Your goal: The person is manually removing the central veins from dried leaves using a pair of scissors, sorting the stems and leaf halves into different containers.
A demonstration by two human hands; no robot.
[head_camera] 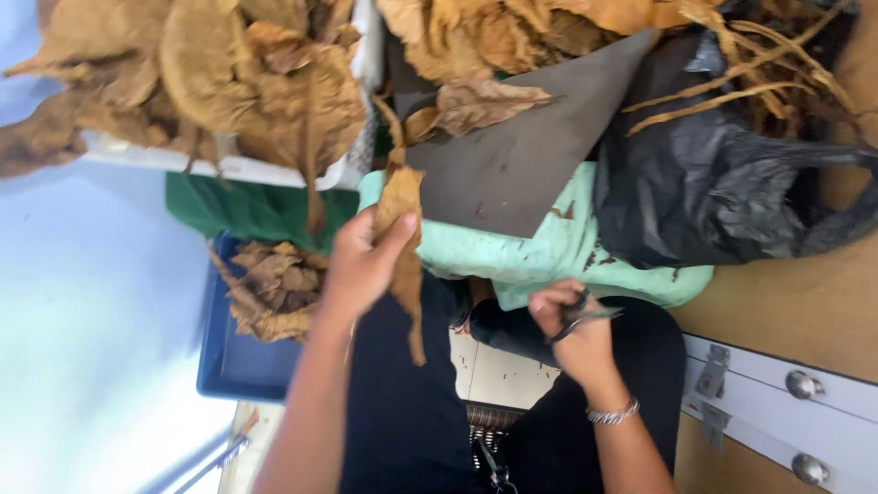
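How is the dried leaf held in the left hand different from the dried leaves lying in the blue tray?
The leaf in the left hand is one long, narrow strip hanging down, pinched between thumb and fingers; the leaves in the blue tray form a crumpled heap that nobody touches. The held leaf looks lighter, golden brown; the tray leaves look duller. Both are dry, brown and wrinkled.

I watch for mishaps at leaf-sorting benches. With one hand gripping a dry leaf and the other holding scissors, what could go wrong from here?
1. The dried leaf in the left hand looks brittle and could tear or crumble.
2. The scissors in the right hand sit low over the lap, so a slip might nick the leg.
3. Leaves heaped over the white tray hang past its rim and may slide off.
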